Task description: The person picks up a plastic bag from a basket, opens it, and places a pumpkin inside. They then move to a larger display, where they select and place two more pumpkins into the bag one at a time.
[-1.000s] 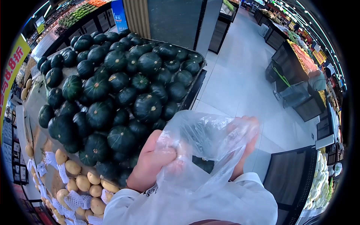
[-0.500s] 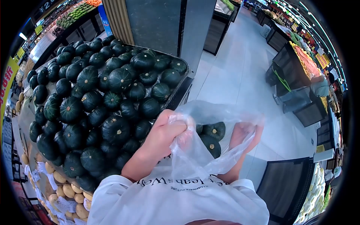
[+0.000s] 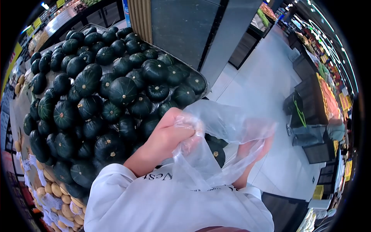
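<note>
A clear plastic bag [image 3: 216,118] is stretched between my hands in front of my chest. My left hand [image 3: 172,133] is closed in a fist, gripping the bunched left side of its rim. My right hand [image 3: 255,141] grips the opposite side, its fingers seen blurred through the film. Between my hands, dark green squashes [image 3: 217,152] show within the opening of the bag. To the left of my hands, a large heap of dark green squashes [image 3: 123,91] rests on the display stand, the nearest ones close to my left wrist.
Yellowish round produce [image 3: 56,189], some in white foam nets, lies at lower left. A grey pillar [image 3: 232,34] rises behind the heap. Pale floor tiles [image 3: 259,77] run along the right. A person [image 3: 335,131] stands by the far-right stands, near a dark bin [image 3: 295,110].
The view has swung, so the heap sits farther left and the aisle farther right. Both hands keep hold of the bag in nearly the same pose.
</note>
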The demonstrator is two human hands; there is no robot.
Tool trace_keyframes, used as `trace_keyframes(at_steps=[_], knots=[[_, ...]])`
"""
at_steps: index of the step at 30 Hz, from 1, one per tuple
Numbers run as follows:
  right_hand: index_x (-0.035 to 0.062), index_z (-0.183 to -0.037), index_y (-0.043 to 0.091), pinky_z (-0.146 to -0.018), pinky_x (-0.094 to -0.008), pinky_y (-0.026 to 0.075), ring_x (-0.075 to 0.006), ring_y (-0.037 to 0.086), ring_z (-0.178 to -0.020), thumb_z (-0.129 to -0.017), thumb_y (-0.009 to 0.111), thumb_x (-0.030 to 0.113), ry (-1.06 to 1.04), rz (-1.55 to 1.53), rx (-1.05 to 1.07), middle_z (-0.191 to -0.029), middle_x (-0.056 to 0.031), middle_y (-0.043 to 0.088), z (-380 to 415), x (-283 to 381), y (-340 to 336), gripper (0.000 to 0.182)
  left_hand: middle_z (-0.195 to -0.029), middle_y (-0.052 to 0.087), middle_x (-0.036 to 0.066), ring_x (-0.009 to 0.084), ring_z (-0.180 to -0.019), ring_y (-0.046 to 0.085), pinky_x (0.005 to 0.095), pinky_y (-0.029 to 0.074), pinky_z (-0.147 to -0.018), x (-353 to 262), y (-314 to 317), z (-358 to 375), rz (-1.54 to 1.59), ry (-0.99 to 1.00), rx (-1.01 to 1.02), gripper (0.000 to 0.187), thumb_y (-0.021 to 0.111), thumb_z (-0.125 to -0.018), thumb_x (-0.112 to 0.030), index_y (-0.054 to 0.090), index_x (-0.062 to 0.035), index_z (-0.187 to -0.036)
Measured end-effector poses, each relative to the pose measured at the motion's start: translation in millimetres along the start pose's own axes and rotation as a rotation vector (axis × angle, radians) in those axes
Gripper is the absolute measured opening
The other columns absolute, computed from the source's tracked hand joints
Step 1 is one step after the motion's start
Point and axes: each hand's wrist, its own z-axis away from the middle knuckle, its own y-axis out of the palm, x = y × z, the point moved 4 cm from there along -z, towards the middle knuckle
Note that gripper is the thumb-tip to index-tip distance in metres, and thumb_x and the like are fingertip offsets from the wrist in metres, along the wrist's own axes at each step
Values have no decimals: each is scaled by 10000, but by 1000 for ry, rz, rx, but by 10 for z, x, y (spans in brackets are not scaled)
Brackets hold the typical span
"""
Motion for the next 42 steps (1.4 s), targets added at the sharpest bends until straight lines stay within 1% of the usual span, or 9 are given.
trace_keyframes(at_steps=[6,12,20,22,27,30,32,39,42], knots=[[62,-915,467,-656,-330,473,-193,563,-731,-918,489,281,119,-13,519,-838,-72,550,-782,-391,580,220,-537,505,23,83,-467,433,232,319,-445,-182,-253,-408,28,31,-144,160,428,-696,1,560,19,-608],[64,-920,451,-625,-326,456,-186,551,-709,-920,487,277,193,-42,527,-824,-78,545,-1251,-690,796,215,-538,513,35,89,-455,427,235,318,-446,-208,-502,-868,117,104,154,152,416,-665,9,528,18,-563],[112,-826,461,-621,-300,405,-150,497,-698,-957,398,278,429,-131,437,-761,-16,506,-1584,-1049,1098,221,-539,532,67,122,-450,451,251,345,-436,-260,-602,-678,-19,584,-598,122,439,-623,-16,525,38,-556],[113,-810,456,-606,-295,391,-144,485,-678,-957,392,270,466,-124,468,-740,-9,494,-1609,-1108,1150,224,-532,534,72,125,-443,453,257,345,-425,-326,-745,-622,108,459,-213,124,433,-617,-13,525,38,-550],[80,-823,463,-525,-280,344,-134,435,-580,-933,413,235,554,-418,903,-730,-41,511,-1776,-1338,1218,196,-523,525,83,132,-443,463,250,352,-425,-308,-741,-516,19,536,-307,106,448,-640,-10,527,52,-607],[37,-727,463,-469,-262,286,-120,385,-513,-889,457,168,473,73,645,-648,-64,489,-1892,-1330,1224,208,-604,540,88,131,-512,484,227,387,-488,-192,-543,-289,-780,715,-1165,83,482,-742,-22,518,44,-776],[27,-644,426,-456,-255,272,-112,368,-494,-858,476,117,449,-88,916,-587,-52,446,-2011,-1425,1280,238,-632,548,64,107,-546,483,213,385,-517,-153,-541,-270,-331,589,-1274,90,484,-786,-46,524,32,-808],[38,-568,409,-475,-216,268,-60,365,-504,-852,509,23,456,211,1072,-548,-3,439,-2124,-1647,1502,301,-651,545,-3,61,-608,469,191,363,-581,-483,-529,-320,-823,431,-1350,97,509,-751,-6,570,14,-823],[30,-582,454,-479,-204,267,-37,373,-515,-858,538,62,396,241,1236,-566,7,481,-2210,-1756,1453,290,-799,561,95,199,-698,555,276,462,-716,-748,-154,-554,-1518,943,-1357,130,537,-735,-13,556,20,-859]])
